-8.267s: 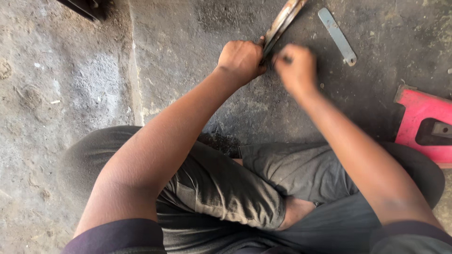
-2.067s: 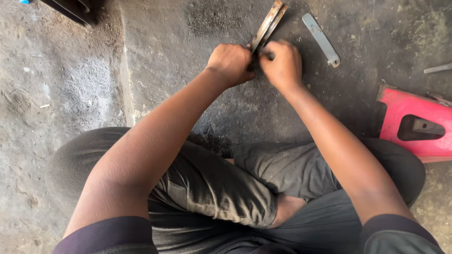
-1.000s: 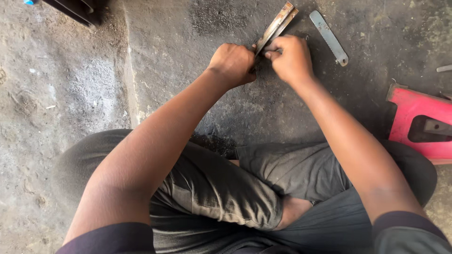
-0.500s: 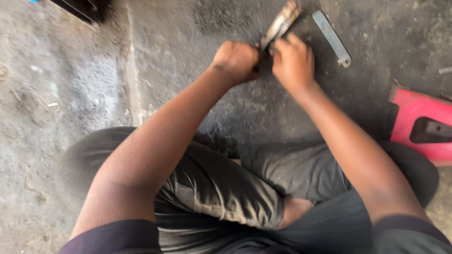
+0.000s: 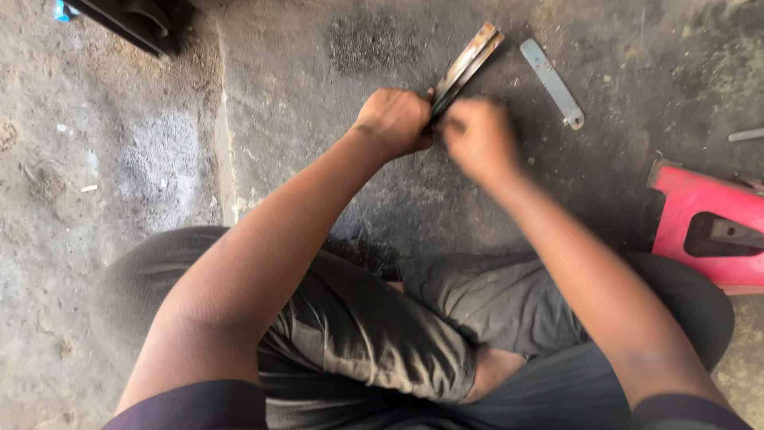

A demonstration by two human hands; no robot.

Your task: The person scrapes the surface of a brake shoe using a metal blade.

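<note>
So, going left to right: top left corner has a dark metal object (image 5: pixel 131 20) at the edge of the concrete floor (image 5: pixel 103 183), well apart from the action. The person sits cross-legged on the floor, both arms stretched forward. The left hand (image 5: pixel 394 121) is clenched tight around the lower end of a rusty metal bar (image 5: pixel 468 64), probably pinning it to the floor so it can't slide. The right hand (image 5: pixel 477 139) is just beside it, right at the bar, but it's blurred, so I can't tell if it's gripping anything. The bar angles up and away to the right. Next over lies a flat grey metal strip (image 5: pixel 551 84), nobody touching it. Far right sits a red plastic piece (image 5: pixel 704 231), near the knee.
</note>
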